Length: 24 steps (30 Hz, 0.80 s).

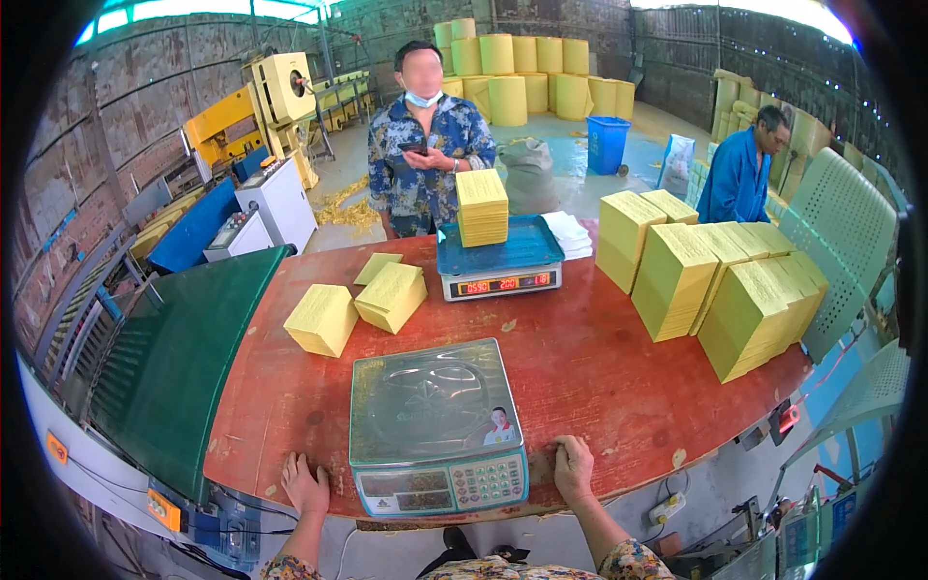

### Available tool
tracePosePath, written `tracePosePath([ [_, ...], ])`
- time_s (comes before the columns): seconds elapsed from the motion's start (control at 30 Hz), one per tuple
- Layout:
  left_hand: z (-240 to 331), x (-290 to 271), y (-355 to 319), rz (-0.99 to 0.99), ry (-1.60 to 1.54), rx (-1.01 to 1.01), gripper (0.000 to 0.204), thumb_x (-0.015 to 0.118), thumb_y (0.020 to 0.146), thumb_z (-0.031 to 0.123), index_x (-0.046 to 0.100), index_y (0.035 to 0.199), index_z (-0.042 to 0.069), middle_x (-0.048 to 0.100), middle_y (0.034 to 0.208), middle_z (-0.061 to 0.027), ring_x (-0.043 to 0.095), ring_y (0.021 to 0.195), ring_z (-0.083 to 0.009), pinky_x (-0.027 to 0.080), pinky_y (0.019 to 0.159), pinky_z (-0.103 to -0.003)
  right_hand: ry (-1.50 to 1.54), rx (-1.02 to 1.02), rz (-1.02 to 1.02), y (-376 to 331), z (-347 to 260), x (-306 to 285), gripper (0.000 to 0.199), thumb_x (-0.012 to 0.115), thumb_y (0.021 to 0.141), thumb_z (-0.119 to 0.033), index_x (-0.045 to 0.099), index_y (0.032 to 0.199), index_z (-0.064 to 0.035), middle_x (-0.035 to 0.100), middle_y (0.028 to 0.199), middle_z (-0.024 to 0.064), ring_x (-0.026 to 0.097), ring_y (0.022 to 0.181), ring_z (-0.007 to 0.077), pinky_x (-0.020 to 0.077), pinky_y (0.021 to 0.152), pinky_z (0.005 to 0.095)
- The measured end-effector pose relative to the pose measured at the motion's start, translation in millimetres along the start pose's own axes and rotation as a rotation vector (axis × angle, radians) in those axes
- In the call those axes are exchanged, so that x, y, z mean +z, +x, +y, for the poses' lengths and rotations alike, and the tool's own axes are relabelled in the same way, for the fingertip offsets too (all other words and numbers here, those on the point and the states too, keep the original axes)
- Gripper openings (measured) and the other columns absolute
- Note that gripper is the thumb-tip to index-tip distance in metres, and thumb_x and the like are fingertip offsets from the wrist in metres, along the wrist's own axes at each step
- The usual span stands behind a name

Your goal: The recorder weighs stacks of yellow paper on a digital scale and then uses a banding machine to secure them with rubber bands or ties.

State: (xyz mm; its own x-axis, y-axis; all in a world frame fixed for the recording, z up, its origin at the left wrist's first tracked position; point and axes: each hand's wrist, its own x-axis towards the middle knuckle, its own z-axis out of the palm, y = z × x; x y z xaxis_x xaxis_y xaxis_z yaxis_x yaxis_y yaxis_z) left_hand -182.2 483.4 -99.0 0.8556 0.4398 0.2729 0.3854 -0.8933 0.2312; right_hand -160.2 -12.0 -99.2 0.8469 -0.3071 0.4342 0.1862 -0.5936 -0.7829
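Note:
My left hand (304,483) lies flat on the near edge of the reddish wooden table (590,377), just left of a weighing scale (435,425) with a bare steel pan. My right hand (572,466) rests on the table at the scale's right front corner, fingers curled down on the wood. Neither hand holds anything. Two stacks of yellow paper sheets (323,319) (391,296) lie beyond the scale to the left. A second scale (499,259) with a blue pan carries a yellow stack (481,207) at the far side.
Several tall yellow paper stacks (720,285) crowd the table's right end. A green conveyor (184,358) runs along the left. A person with a phone (425,159) stands behind the far scale; another person in blue (739,174) stands at the right. Yellow rolls (527,72) are piled at the back.

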Motion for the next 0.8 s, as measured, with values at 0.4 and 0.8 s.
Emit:
tracePosePath([
  [0.4,-1.7,-3.5,-5.2,0.021,-0.014,0.016,0.049,0.065,0.083,0.023,0.056,0.126,0.001,0.047,0.142,-0.0181,0.04,0.135,-0.0341,0.029,0.113,-0.048,0.005,-0.015,0.003,-3.3,-5.6,-1.5,0.013,0.056,0.085,0.0,0.065,0.091,-0.0061,0.064,0.083,0.013,0.061,0.083,0.0324,0.048,0.075,0.0411],
  [0.8,-0.8,-2.7,-1.1,0.001,0.042,0.017,0.048,0.063,0.086,0.025,0.056,0.128,0.003,0.048,0.143,-0.0163,0.042,0.133,-0.0343,0.033,0.11,-0.048,0.0,0.018,-0.037,-0.5,-3.6,-1.6,0.01,0.056,0.087,-0.002,0.064,0.091,-0.0063,0.063,0.084,0.0138,0.06,0.084,0.033,0.0475,0.075,0.0414],
])
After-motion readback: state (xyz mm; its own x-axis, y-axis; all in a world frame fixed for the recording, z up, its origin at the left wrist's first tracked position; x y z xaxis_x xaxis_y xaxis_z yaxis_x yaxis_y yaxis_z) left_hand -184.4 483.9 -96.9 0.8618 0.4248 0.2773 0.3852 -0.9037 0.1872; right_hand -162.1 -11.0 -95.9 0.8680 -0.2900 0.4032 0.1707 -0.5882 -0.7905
